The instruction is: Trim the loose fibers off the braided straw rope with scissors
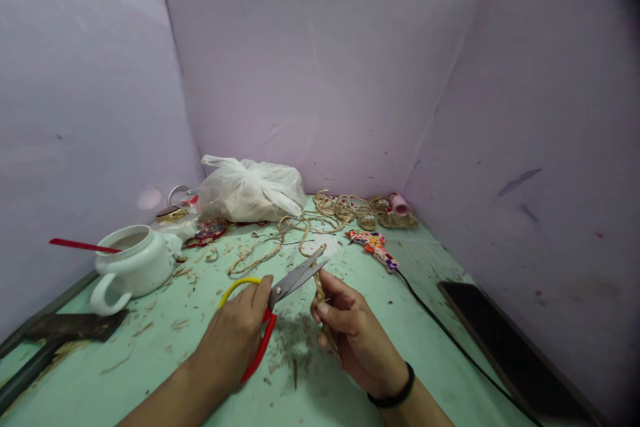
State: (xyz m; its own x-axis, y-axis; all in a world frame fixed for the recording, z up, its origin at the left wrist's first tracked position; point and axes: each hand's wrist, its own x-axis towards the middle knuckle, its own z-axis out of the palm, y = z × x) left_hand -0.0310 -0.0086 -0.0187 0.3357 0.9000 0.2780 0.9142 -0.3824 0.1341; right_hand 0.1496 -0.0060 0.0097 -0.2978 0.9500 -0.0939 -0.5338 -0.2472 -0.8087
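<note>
Head camera view, largest first: lilac walls (325,80) enclose a pale green bench (135,363). A dark flat slab (500,340) lies along its right side. Farther back, a white plastic bag (250,190) sits knotted and bulging, its contents too blurred to name. On the left stands a white pot (143,263) with a handle; a red stick (83,245) slants out over its rim, and whatever else is inside stays hidden from me. My left hand (233,330) grips the scissors (287,283) by their yellow and red handles, blades parted. My right hand (357,327) pinches a braided cord (320,290) between thumb and fingers, just beside those blades, above the middle of the bench. This length is already plaited; I cannot tell whether the blades have cut it. More braid lies in loose loops (257,257) beyond, uncoiled, while several flat coiled pieces (367,220) near the back wall look formed, some with beads on them. A small pink cup (400,205) rests on its side among these pieces, its inside unclear. Smallest of all, fibre scraps (180,325) litter the bench, left unswept
</note>
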